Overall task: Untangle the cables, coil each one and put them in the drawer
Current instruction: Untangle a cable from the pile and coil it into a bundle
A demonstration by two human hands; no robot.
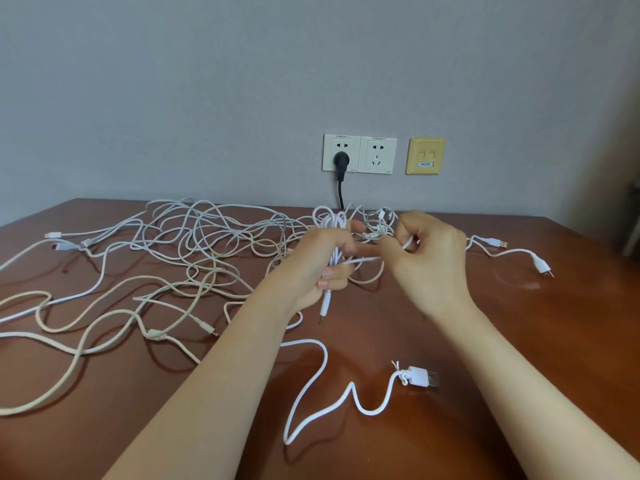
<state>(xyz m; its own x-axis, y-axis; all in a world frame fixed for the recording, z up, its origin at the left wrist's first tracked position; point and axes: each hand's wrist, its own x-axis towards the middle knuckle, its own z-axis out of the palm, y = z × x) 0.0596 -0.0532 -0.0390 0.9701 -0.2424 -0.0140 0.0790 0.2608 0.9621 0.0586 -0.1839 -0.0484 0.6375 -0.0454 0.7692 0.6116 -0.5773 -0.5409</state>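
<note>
Left hand (320, 261): curled round the coiled white cable (332, 223), just below the black plug (341, 160); its jack hangs down
Right hand (429, 261): pinching that cable's strand
Cable tangle (194, 244): on the table (519, 341), left of the plug

Reaching forward with both bare forearms, gripping a coiled white audio cable (335, 255) in the curled left hand (320, 263) — pinching its strand with the right hand (431, 259), just beside.
</note>
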